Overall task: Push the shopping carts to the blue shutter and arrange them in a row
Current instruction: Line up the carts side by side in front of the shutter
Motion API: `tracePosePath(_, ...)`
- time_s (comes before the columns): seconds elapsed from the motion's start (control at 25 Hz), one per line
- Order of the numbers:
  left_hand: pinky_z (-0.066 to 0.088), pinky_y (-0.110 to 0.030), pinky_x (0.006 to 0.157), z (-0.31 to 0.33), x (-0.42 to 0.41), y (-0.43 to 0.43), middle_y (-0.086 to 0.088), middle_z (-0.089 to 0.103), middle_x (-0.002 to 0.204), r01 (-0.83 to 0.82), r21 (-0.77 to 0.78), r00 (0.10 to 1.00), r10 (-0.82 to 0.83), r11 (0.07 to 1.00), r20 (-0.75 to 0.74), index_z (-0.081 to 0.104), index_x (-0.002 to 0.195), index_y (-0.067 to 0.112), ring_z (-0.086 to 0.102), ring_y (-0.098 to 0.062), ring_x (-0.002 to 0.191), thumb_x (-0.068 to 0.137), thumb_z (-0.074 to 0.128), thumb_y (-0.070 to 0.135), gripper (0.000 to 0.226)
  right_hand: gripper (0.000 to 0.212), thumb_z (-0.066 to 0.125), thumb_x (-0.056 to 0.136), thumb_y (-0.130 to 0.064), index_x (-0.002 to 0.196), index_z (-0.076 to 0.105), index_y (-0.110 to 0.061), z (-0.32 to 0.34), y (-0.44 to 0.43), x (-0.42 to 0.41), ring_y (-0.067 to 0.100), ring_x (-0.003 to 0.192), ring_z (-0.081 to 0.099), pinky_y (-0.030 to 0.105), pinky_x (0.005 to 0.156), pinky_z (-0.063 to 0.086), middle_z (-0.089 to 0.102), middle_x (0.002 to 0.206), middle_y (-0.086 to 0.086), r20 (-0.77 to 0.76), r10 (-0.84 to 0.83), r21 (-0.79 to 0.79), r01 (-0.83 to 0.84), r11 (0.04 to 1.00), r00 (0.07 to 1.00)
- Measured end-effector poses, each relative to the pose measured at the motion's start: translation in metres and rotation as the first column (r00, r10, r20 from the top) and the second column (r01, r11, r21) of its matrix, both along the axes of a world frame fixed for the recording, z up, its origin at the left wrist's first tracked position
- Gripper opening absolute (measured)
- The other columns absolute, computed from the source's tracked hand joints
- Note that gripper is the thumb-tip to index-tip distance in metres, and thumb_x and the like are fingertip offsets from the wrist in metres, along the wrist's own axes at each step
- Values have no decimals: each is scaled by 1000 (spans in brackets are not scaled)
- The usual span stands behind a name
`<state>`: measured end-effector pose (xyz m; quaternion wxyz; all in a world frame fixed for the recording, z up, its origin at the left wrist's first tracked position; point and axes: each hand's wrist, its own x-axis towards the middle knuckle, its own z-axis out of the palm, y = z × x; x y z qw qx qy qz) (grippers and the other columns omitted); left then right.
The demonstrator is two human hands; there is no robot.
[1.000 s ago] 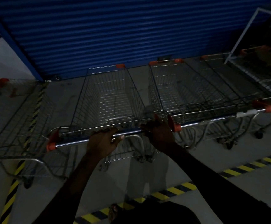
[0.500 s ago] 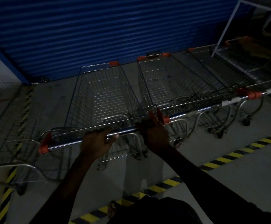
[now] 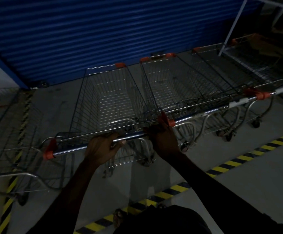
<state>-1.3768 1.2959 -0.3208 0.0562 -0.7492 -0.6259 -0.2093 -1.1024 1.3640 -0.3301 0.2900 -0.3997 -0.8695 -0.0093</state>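
Head view — left hand [image 3: 101, 149] grips cart handle [image 3: 69, 150], right hand [image 3: 164, 139] seemingly clamped beside it.

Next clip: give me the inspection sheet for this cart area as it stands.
Surface: grey concrete floor, yellow-black hazard tape across it.
Job's things: held cart faces the blue shutter, side by side with neighbour cart; another cart at left, apart.
Clutter: nothing seen.
Grippers: left hand and right hand both grip the held cart's handle bar.
Cables: nothing seen.
Surroundings: white rack frame at right; lighting dim.
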Motion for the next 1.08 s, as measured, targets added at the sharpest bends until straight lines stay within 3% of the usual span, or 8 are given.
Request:
tracePosePath(0.2, 48, -28, 62, -1, -4, 5, 9, 68, 77, 18, -18, 1000, -18, 1000, 17, 65, 104, 35, 67, -11, 71, 96, 44, 68, 40, 40, 61, 92, -23, 132, 66, -22, -10, 5, -2, 42, 129, 55, 68, 115, 24, 76, 104, 6, -17, 51, 23, -51, 998, 999)
tracePosePath(0.4, 51, -29, 64, -2, -3, 7, 6, 71, 79, -28, -41, 1000, 28, 999, 2, 65, 106, 33, 71, -18, 74, 94, 39, 73, 49, 37, 61, 90, -20, 125, 72, -16, -10, 13, 0, 41, 132, 51, 73, 116, 18, 74, 111, 5, -31, 107, 54, -105, 993, 994)
tracePosePath(0.52, 52, -30, 69, -3, -6, 6, 7, 73, 83, -62, -55, 998, 63, 997, 14, 65, 108, 32, 72, -18, 81, 92, 31, 78, 59, 40, 69, 82, -16, 121, 71, -7, -1, 27, 24, 36, 130, 51, 62, 117, 29, 69, 126, 12, -34, 107, 81, -104, 991, 994)
tracePosePath(0.64, 53, -32, 87, 4, 9, 5, 10, 73, 111, -25, -95, 991, 37, 995, 126, 61, 127, 36, 69, -16, 103, 92, 40, 76, 57, 65, 75, 82, -55, 137, 62, -22, 6, 40, 64, 31, 122, 56, 46, 100, 41, 65, 133, 4, 38, -118, -12, 119, 993, 992)
tracePosePath(0.72, 52, -34, 95, 11, 30, 14, 8, 69, 125, 66, -135, 987, -45, 989, 151, 53, 140, 35, 66, -16, 112, 91, 43, 75, 64, 81, 78, 69, -71, 136, 59, -30, 7, 43, 76, 33, 117, 56, 48, 95, 43, 67, 126, 1, 113, -199, -125, 213, 969, 973)
tracePosePath(0.84, 54, -37, 96, 10, 72, 36, -2, 65, 135, 229, -130, 971, -217, 965, 98, 50, 146, 25, 65, -24, 117, 92, 47, 70, 70, 71, 69, 71, -76, 125, 64, -31, 16, 51, 79, 31, 109, 63, 51, 92, 47, 72, 114, 1, 172, -78, -129, 101, 986, 982)
tracePosePath(0.92, 53, -40, 98, 9, 101, 46, -6, 63, 138, 320, -169, 942, -295, 932, 159, 42, 151, 25, 63, -27, 121, 92, 48, 65, 72, 65, 65, 75, -78, 118, 71, -29, 20, 61, 82, 25, 101, 69, 46, 87, 52, 75, 108, 0, 136, 48, -178, -23, 984, 989)
tracePosePath(1.08, 52, -38, 93, 9, 132, 64, -12, 58, 144, 329, -256, 941, -293, 909, 172, 15, 161, 32, 62, -34, 122, 98, 52, 45, 74, 67, 66, 77, -80, 109, 74, -23, 10, 78, 90, 25, 95, 69, 43, 86, 52, 74, 105, -1, 144, 95, -179, -69, 982, 985)
